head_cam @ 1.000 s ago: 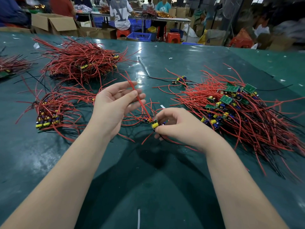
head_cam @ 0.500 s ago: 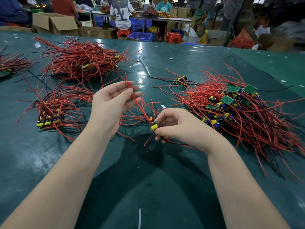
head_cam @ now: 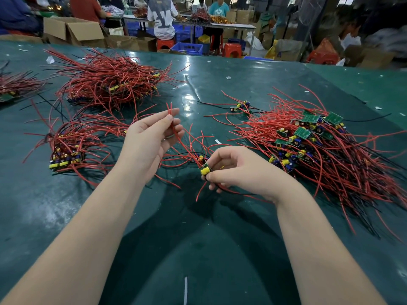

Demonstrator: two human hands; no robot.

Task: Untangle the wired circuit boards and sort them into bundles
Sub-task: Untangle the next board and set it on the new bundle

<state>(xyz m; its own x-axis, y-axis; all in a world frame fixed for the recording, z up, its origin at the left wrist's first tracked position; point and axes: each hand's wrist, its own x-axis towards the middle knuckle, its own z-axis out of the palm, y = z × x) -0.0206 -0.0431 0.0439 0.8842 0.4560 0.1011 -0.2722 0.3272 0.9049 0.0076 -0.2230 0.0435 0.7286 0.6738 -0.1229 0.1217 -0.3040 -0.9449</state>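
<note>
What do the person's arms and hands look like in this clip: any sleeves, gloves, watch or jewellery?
Both forearms are bare from the bottom edge of the view up to the wrists: no sleeves show. The left hand and right hand wear no gloves, and neither wrist carries a watch or band. No ring can be made out. The nails that show are short and unpainted.

The right hand (head_cam: 244,170) pinches a small circuit board (head_cam: 206,169); its red wire (head_cam: 176,134) runs toward eleven o'clock, apparently pinched in the left hand (head_cam: 149,142) above the worktop (head_cam: 198,238).
</note>
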